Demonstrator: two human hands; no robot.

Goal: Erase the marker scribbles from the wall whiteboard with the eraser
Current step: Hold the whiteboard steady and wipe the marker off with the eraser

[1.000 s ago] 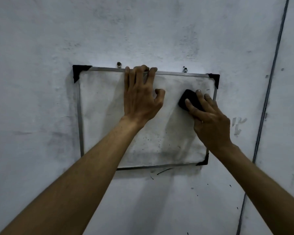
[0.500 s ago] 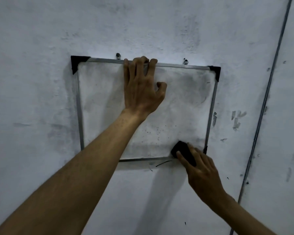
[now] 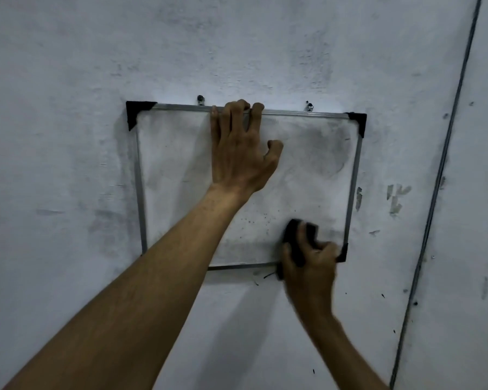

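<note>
Against the wall whiteboard (image 3: 175,178), left hand (image 3: 237,156) hooks its top rim; right hand (image 3: 313,273) grips the eraser (image 3: 293,235).

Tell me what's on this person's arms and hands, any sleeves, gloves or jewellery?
Nothing worn shows. The left hand and right hand are bare, no gloves, rings or watch visible; both forearms show no sleeves. The right hand is blurred.

Plain indoor room, exact kind unclear. Rough whitewashed wall (image 3: 68,80), grey smudges, chipped paint patches (image 3: 396,198), dark ink specks (image 3: 383,295) low down. Small metal-framed whiteboard (image 3: 175,178) with black corner caps (image 3: 137,112) hangs on two screws (image 3: 200,98). Thin dark cable (image 3: 445,153) runs down the wall at right. Dim, bluish light.
</note>
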